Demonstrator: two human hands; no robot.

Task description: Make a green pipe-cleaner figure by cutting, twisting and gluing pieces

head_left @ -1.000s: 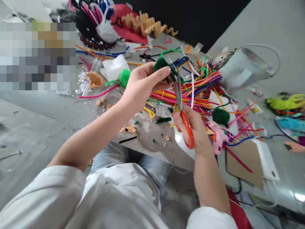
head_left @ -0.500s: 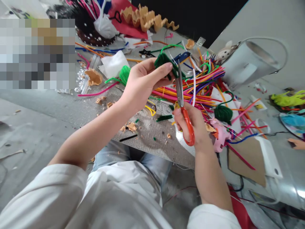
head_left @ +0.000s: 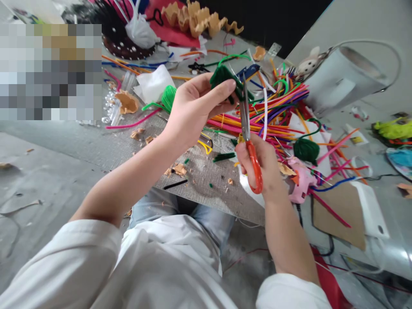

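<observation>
Between its thumb and fingers, my left hand (head_left: 206, 96) pinches a piece of dark green pipe cleaners (head_left: 222, 76); part of it is hidden by the thumb. My right hand (head_left: 259, 156) is closed round the handles of orange-handled scissors (head_left: 254, 167), blades pointing up. The blades sit at the right end of the green piece, nearly together. Below lie short green pipe cleaner offcuts (head_left: 224, 157) and a yellow utility knife (head_left: 205, 143).
Behind my hands spreads a bundle of coloured pipe cleaners (head_left: 280, 103). A pink glue gun (head_left: 301, 180) and a dark green yarn ball (head_left: 306, 150) lie right. A grey watering can (head_left: 337, 81) stands back right, egg-carton pieces (head_left: 199, 19) at the back.
The view has shifted slightly. The scissor blades look a little closer together at the green piece, and both hands keep their grips.
</observation>
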